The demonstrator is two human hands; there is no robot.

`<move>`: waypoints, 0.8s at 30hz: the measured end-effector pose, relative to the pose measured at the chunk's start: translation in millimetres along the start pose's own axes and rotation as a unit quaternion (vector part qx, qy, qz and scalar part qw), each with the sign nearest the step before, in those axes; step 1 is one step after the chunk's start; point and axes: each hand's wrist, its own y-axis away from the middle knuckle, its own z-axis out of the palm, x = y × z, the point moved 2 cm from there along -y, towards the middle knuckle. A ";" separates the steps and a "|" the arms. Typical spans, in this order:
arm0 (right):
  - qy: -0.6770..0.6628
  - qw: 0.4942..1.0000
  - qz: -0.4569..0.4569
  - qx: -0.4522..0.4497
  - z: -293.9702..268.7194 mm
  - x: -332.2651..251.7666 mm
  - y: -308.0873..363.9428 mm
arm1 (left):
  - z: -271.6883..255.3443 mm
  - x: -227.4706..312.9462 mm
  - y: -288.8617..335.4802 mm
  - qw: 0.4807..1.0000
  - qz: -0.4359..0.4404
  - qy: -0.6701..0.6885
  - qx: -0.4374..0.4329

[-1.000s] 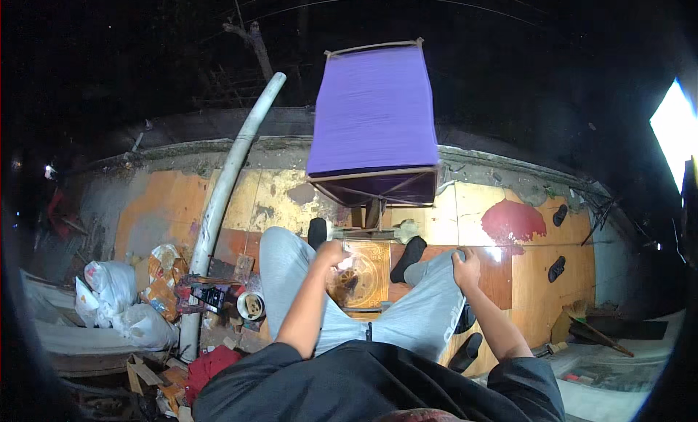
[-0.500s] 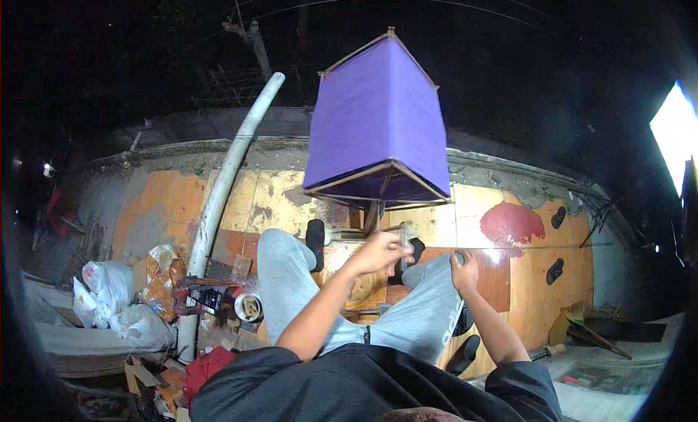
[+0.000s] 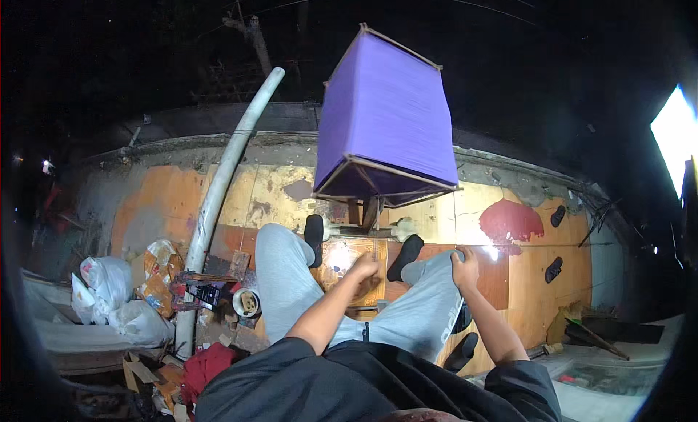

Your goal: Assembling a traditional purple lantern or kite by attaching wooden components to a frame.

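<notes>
A large four-sided reel of wooden bars, covered in purple thread [image 3: 392, 105], stands beyond my feet on a wooden post [image 3: 371, 215]. My left hand [image 3: 366, 267] is raised between my knees, in front of the post and below the reel. Its fingers are curled in, and whatever they may hold cannot be made out. My right hand [image 3: 464, 268] rests on my right knee, thumb and fingers laid over the grey trousers, holding nothing.
A pale pole [image 3: 225, 174] slants up on the left. Beside it are white plastic bags [image 3: 109, 287], a small round tub [image 3: 246, 303] and a red cloth [image 3: 207, 367]. Dark slippers [image 3: 554, 270] lie right, near a broom [image 3: 592, 338]. A bright light [image 3: 675, 134] shines far right.
The purple reel has turned, and its front corner now stands further left. My left hand has dropped down and left, toward me. My right hand stays on the knee.
</notes>
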 end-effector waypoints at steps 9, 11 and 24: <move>-0.052 0.998 0.012 -0.046 -1.7 -1.5 2.2 | -152.3 104.5 139.6 0.912 0.001 -0.391 0.125; -0.013 0.999 -0.026 -0.019 -4.3 -7.3 3.7 | -162.3 136.2 166.1 0.921 0.000 -0.376 0.098; -0.380 0.910 0.019 -0.166 8.6 -82.3 44.2 | 43.6 160.4 73.9 0.942 0.145 0.211 -0.218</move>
